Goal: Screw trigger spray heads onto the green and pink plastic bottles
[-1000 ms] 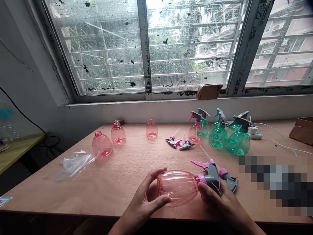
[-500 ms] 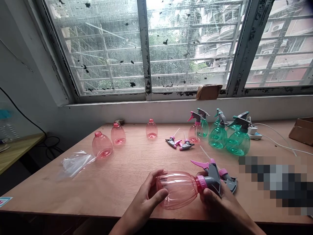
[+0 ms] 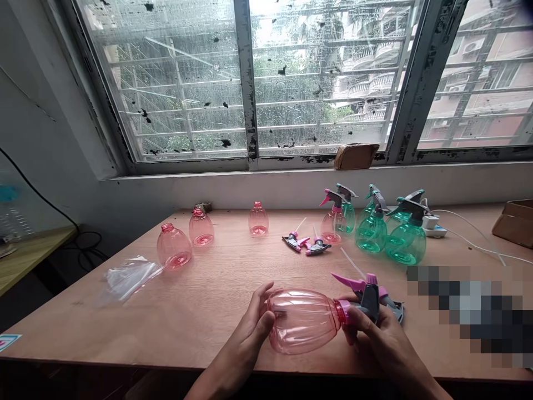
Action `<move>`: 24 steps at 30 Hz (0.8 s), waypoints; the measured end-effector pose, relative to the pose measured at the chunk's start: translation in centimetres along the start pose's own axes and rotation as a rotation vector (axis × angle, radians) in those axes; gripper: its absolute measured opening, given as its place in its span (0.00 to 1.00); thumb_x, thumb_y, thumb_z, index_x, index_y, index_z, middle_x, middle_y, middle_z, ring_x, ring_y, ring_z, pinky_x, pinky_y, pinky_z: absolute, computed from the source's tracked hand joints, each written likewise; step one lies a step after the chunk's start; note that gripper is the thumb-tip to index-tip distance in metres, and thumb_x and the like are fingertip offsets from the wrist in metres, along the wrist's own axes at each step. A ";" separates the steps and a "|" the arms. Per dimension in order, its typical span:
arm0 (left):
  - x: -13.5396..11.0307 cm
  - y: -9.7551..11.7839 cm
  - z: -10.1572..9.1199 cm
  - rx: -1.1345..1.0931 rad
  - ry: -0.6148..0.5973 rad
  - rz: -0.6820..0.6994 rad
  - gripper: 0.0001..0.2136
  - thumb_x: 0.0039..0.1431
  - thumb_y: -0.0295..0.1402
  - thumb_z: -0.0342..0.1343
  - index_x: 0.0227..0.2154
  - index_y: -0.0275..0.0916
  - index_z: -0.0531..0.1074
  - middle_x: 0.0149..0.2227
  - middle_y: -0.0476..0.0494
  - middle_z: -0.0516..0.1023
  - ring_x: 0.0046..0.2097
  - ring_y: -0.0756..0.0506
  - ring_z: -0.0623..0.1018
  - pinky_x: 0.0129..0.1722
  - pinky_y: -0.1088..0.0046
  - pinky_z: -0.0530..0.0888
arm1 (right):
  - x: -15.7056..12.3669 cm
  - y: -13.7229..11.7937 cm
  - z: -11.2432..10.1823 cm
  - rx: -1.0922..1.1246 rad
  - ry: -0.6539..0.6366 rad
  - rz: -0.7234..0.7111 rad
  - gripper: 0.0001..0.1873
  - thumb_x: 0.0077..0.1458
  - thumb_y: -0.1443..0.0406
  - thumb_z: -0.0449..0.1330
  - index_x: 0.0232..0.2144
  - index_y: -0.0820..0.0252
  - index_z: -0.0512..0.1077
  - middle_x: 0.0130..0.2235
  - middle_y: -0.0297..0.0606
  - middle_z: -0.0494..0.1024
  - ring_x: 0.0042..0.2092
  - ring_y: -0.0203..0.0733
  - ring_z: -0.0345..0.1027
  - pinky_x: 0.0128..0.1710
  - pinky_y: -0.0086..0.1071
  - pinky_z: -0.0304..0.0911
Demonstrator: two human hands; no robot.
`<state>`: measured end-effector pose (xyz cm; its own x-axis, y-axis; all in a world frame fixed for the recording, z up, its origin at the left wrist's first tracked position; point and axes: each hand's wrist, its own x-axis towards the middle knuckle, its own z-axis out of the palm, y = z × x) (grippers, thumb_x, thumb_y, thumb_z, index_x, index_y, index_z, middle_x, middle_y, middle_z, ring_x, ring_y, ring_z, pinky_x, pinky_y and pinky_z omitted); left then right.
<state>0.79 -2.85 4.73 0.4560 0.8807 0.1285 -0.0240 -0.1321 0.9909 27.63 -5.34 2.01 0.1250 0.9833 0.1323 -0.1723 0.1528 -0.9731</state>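
Bottle of translucent pink ribbed plastic (image 3: 302, 320) is held on its side at the near edge of the wooden desk (image 3: 200, 300), neck turned to the right. Its rounded base is cupped by the left hand (image 3: 245, 340), grip closed around that end. The grey-and-pink trigger sprayer head (image 3: 365, 293) at the neck is taken by the right hand (image 3: 377, 340), grip closed on collar and head. A second loose sprayer head (image 3: 393, 307) is seen just behind. Three open pink bottles (image 3: 174, 246) are stood upright far left. Assembled teal spray bottles (image 3: 391, 233) are grouped far right. A crumpled clear plastic bag (image 3: 127, 276) is laid at the left.
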 end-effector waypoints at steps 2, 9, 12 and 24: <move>0.0 0.0 -0.1 0.051 -0.025 -0.037 0.36 0.63 0.59 0.54 0.66 0.43 0.57 0.63 0.34 0.70 0.66 0.28 0.66 0.66 0.46 0.57 | 0.1 0.2 -0.1 -0.022 -0.032 -0.025 0.26 0.52 0.45 0.70 0.39 0.62 0.78 0.21 0.32 0.73 0.22 0.39 0.65 0.20 0.30 0.60; 0.0 0.2 0.4 -0.053 -0.030 -0.012 0.35 0.53 0.46 0.72 0.61 0.49 0.63 0.62 0.41 0.68 0.58 0.35 0.73 0.60 0.57 0.68 | -0.1 -0.2 0.5 -0.012 -0.075 0.066 0.24 0.59 0.44 0.64 0.35 0.59 0.70 0.18 0.25 0.66 0.15 0.31 0.56 0.14 0.24 0.50; -0.1 0.3 0.7 -0.066 -0.029 -0.008 0.39 0.48 0.38 0.77 0.60 0.52 0.64 0.60 0.41 0.71 0.55 0.36 0.76 0.57 0.58 0.71 | -0.2 -0.2 0.6 0.025 -0.119 0.104 0.24 0.61 0.44 0.61 0.30 0.57 0.66 0.18 0.24 0.64 0.13 0.29 0.54 0.12 0.23 0.48; -0.4 -0.6 0.1 -0.024 -0.101 0.087 0.45 0.60 0.55 0.61 0.71 0.54 0.41 0.74 0.36 0.47 0.71 0.29 0.57 0.68 0.47 0.56 | -0.4 -0.1 -0.1 0.031 -0.131 -0.033 0.21 0.61 0.47 0.63 0.35 0.60 0.73 0.22 0.31 0.70 0.22 0.36 0.60 0.21 0.29 0.57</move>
<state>0.70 -3.20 4.05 0.5383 0.8159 0.2109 -0.0883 -0.1942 0.9770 27.72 -5.75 2.08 0.0028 0.9819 0.1892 -0.2009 0.1859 -0.9618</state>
